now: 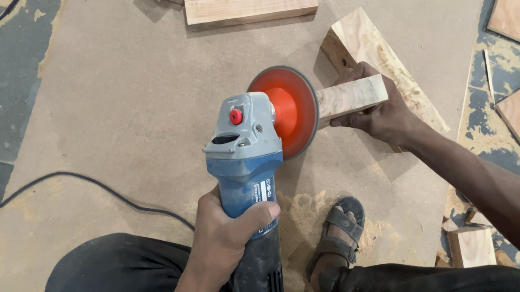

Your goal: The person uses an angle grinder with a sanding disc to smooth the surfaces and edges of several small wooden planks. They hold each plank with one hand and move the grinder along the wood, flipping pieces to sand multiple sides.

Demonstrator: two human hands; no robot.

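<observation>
Head view: left hand [226,238] clenched round blue grinder [247,181] body. Orange disc [290,109] touches end of small wood block [351,96]. Right hand [381,117] grasps block, just right of disc. Bigger beam [379,59] behind block. Sawdust [301,211] below disc, beside sandal [337,233].

Both arms bare, no sleeves, no gloves. Black trousers [119,275] on both legs. Dark grey strapped sandal [337,236] on one foot, dusted with sawdust.
</observation>
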